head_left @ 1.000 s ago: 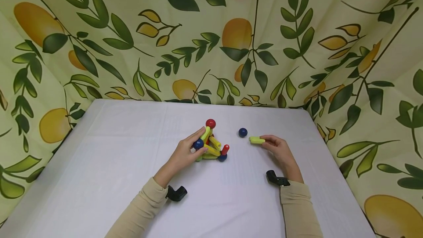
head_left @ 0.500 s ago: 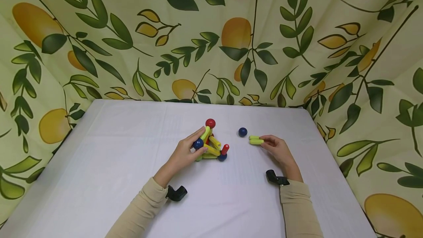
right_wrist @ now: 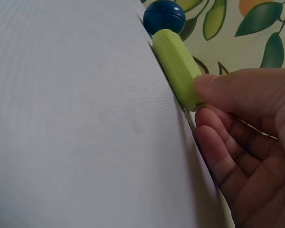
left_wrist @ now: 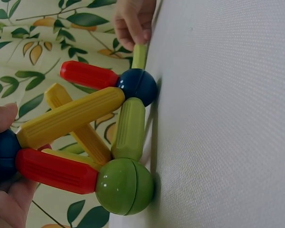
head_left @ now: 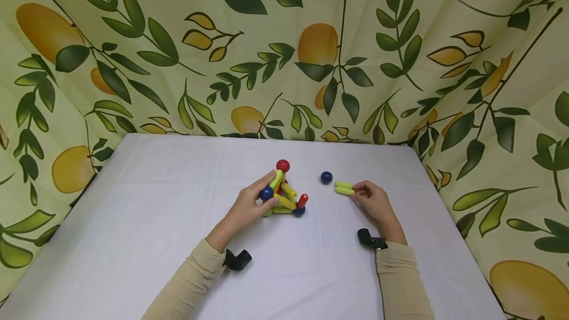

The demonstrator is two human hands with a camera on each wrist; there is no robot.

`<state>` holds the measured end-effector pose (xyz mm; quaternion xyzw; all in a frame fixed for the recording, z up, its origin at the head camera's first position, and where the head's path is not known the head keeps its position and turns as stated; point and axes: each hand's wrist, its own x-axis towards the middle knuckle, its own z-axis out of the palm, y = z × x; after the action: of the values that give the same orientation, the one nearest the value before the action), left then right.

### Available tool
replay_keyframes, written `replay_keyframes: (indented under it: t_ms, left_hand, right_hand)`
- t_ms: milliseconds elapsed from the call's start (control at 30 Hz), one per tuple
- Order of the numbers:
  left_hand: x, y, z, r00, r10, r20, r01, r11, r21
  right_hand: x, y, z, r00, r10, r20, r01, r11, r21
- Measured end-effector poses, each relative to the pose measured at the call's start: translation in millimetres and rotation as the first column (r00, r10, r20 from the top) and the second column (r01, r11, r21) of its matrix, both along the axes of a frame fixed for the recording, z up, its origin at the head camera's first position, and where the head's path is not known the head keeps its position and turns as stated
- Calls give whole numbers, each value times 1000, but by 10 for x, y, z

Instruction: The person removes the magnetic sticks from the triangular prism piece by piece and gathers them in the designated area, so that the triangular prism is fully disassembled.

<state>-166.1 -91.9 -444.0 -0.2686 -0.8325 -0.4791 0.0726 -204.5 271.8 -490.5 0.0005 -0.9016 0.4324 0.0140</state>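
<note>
My left hand (head_left: 246,206) holds a build of magnetic sticks and balls, its thumb and fingers around a blue ball corner (head_left: 266,193). A red ball (head_left: 283,166) tops the build. In the left wrist view a green ball (left_wrist: 125,186), a second blue ball (left_wrist: 137,88), yellow sticks and a red stick (left_wrist: 57,171) show; another red stick (left_wrist: 88,74) juts from that blue ball. To the right, two light green magnetic sticks (head_left: 344,191) lie side by side on the table. My right hand (head_left: 375,204) pinches the near stick's right end; the index fingertip is partly hidden behind the thumb.
A loose blue ball (head_left: 326,178) rests on the white-covered table (head_left: 293,270), just left of the two sticks. Behind the table hangs a curtain (head_left: 266,88) printed with leaves and fruit. Black wrist cameras (head_left: 237,260) sit on both wrists.
The two light green sticks, close together a second ago, now show as separate sticks side by side. My right hand has shifted very slightly; the left hand and the build stay put.
</note>
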Motion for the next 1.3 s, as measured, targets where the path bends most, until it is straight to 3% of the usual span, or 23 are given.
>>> replay_keyframes:
  t_ms: [333, 567, 800, 967, 1300]
  left_hand:
    - [4, 3, 5, 1000, -4, -3, 4, 1000, 2]
    - [-6, 0, -9, 1000, -8, 4, 8, 1000, 8]
    - [-5, -3, -6, 1000, -10, 11, 10, 1000, 5]
    - [-10, -5, -12, 1000, -7, 9, 7, 1000, 5]
    - [-11, -6, -18, 1000, -3, -3, 3, 1000, 4]
  right_hand:
    - [20, -27, 32, 999, -41, -30, 41, 999, 20]
    - [42, -128, 192, 997, -34, -73, 29, 997, -68]
    - [74, -307, 345, 985, 96, -144, -121, 978, -172]
    - [116, -484, 421, 972, 204, -119, -227, 945, -236]
    - [201, -868, 431, 920, 375, -115, -391, 897, -207]
